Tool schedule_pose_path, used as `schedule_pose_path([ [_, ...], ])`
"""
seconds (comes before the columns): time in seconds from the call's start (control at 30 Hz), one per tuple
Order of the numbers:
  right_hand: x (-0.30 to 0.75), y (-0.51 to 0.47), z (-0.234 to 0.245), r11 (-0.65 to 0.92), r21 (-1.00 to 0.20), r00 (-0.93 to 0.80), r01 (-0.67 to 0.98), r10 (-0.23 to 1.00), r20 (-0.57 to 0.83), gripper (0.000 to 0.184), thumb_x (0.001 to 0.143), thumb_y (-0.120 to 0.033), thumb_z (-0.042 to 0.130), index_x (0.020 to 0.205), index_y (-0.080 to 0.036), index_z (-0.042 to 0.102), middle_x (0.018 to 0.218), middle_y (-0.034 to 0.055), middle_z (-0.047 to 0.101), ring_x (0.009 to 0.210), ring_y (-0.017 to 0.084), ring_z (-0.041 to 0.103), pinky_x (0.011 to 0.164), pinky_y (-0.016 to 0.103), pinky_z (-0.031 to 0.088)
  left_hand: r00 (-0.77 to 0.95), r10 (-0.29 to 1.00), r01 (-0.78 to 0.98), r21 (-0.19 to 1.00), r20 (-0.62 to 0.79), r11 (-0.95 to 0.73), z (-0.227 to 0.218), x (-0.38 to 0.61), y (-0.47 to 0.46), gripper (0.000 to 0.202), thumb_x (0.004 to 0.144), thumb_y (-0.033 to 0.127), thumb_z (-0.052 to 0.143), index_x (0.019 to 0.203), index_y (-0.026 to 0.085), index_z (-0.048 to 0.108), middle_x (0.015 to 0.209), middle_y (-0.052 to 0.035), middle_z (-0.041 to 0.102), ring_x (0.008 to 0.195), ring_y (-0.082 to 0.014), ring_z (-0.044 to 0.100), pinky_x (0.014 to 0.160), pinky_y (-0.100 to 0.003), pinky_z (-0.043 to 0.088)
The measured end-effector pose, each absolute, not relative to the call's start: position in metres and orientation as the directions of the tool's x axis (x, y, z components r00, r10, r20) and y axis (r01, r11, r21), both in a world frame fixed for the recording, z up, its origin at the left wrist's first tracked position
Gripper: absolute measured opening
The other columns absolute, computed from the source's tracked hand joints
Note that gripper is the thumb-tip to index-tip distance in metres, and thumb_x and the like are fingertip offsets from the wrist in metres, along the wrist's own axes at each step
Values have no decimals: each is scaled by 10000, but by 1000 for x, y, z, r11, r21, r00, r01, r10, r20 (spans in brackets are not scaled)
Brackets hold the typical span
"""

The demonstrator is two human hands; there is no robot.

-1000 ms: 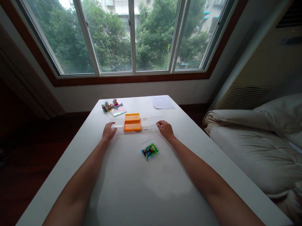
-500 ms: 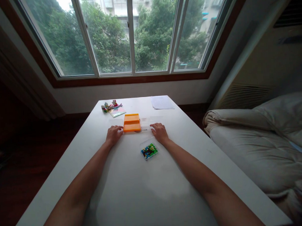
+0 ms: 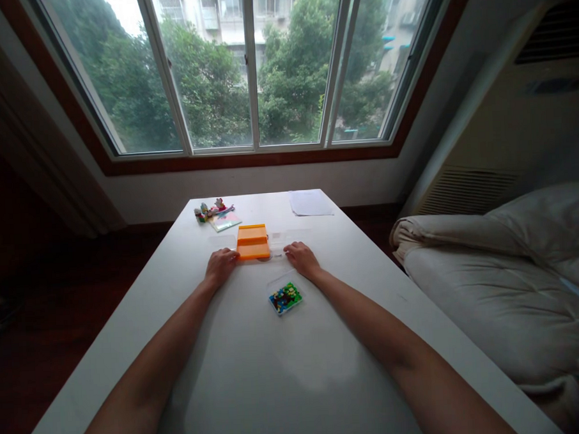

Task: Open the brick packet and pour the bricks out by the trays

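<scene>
An open orange plastic case [image 3: 253, 243] with two shallow halves lies on the white table. Clear plastic pieces [image 3: 287, 240] extend on both sides of it. My left hand [image 3: 221, 266] rests palm down at the case's lower left edge, its fingertips touching that edge, fingers stretched out. To the right of the case, my right hand [image 3: 301, 259] lies with its fingers spread over the clear plastic, holding nothing I can see. Nearer to me sits a clear box [image 3: 286, 298] of small green, blue, yellow and dark toy bricks, its transparent lid tilted up behind it.
Small colourful toy figures [image 3: 211, 209] stand at the table's far left, beside a pastel card or booklet [image 3: 226, 220]. White paper [image 3: 310, 203] lies at the far right corner. A padded beige seat [image 3: 494, 285] borders the table's right side. Beyond the table is a window [image 3: 252, 71].
The view has tilted slightly upward, so the table sits lower. My right hand has shifted a little left, and my left fingertips have come closer against the orange case.
</scene>
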State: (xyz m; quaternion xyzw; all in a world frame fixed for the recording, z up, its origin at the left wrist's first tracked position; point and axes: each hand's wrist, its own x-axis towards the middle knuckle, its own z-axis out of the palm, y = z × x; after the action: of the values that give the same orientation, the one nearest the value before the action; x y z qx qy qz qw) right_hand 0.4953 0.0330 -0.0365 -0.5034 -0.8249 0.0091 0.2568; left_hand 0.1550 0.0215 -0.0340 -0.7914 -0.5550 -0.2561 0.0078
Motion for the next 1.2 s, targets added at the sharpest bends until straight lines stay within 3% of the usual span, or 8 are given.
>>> schedule_pose_path([
  [0.37,495,37,-42,504,-305,-355,808,829,432,231,938,-100,538,1049,-215,705,1020,59,654,1039,192,555,954,309,444,287,857,875,245,428,-416,-33,154,16,260,927,281,530,1032,293,768,1006,-65,722,979,-252,642,976,-410,447],
  [0.9,495,37,-43,511,-298,-365,806,827,428,249,927,-81,528,1046,-221,695,1022,52,646,1031,191,552,944,306,440,299,868,890,213,397,-404,-30,157,11,265,953,275,490,1037,278,742,1046,-76,700,1002,-257,620,936,-404,461],
  [1.03,495,34,-39,504,-262,-371,823,826,423,285,930,-93,527,1114,-233,693,1041,62,655,1026,204,560,943,320,422,274,870,889,238,409,-391,-32,157,12,278,944,250,497,1085,277,734,1074,-77,702,1028,-261,623,959,-408,452],
  [1.2,494,25,-31,482,-201,-367,853,827,426,375,939,-157,545,1299,-231,622,1079,98,663,1026,247,567,971,375,384,250,865,878,274,435,-392,-32,156,10,395,923,207,508,1294,254,635,1096,-84,707,1028,-263,630,962,-412,447],
])
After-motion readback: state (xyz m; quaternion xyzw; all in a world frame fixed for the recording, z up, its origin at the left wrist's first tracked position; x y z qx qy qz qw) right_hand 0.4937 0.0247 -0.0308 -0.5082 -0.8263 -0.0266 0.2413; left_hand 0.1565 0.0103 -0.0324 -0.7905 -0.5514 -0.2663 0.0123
